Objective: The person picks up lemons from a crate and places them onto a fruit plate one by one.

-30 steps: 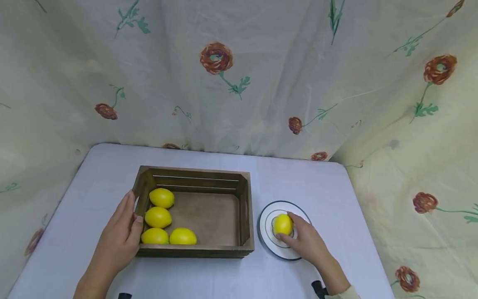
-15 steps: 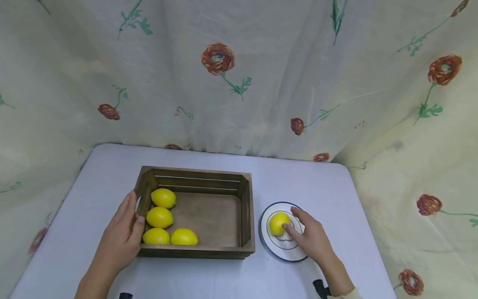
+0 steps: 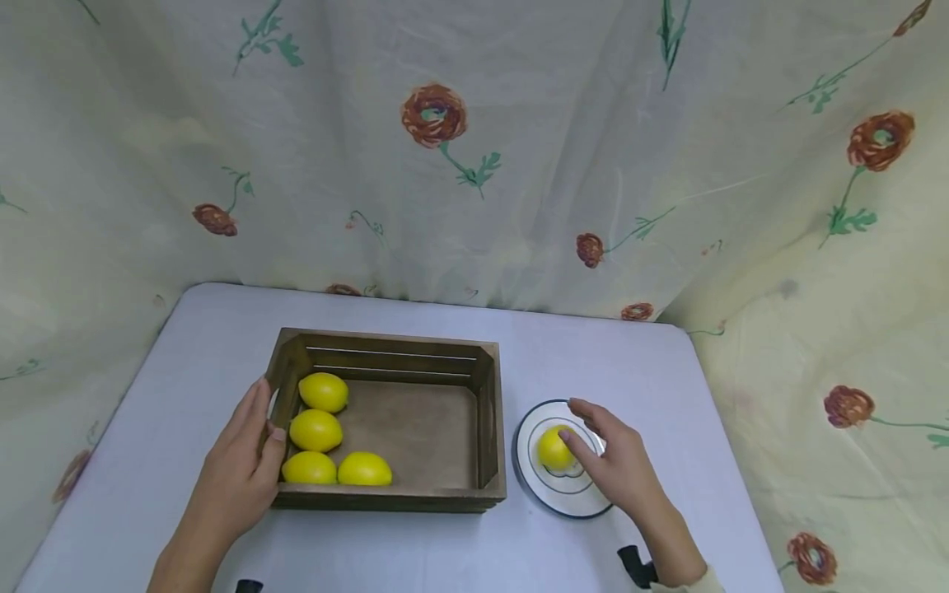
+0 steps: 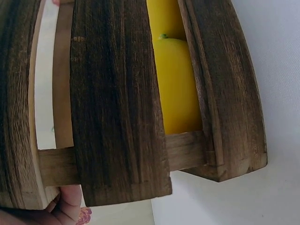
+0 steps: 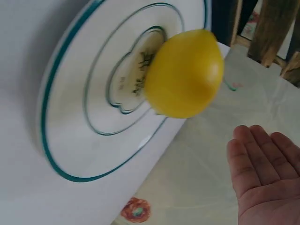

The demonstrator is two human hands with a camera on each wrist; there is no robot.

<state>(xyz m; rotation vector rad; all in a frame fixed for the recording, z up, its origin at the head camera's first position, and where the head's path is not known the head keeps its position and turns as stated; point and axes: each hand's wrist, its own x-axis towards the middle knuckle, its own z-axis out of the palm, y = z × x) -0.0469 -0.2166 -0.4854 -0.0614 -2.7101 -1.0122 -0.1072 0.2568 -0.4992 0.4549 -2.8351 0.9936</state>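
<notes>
A yellow lemon (image 3: 552, 450) rests on a white plate (image 3: 544, 490) with a dark green rim, right of a brown wooden crate (image 3: 415, 428). My right hand (image 3: 619, 465) is beside and above it, fingers straight and thumb apart. The right wrist view shows a gap between that hand's fingers (image 5: 251, 164) and the lemon. My left hand (image 3: 237, 473) holds the crate's left wall at its top rail, its thumb by the rim. Inside the crate, several lemons (image 3: 315, 431) lie along the left side and in the near left part; two show through the slats in the left wrist view.
The crate and plate stand on a table with a white cloth (image 3: 593, 362). A floral curtain (image 3: 519, 165) hangs behind the table and on both sides. Black straps (image 3: 636, 567) sit near the wrists at the bottom of the head view.
My right hand has let go of the lemon, leaving it on the plate. Its fingers have opened and drawn back slightly. The left hand stays on the crate.
</notes>
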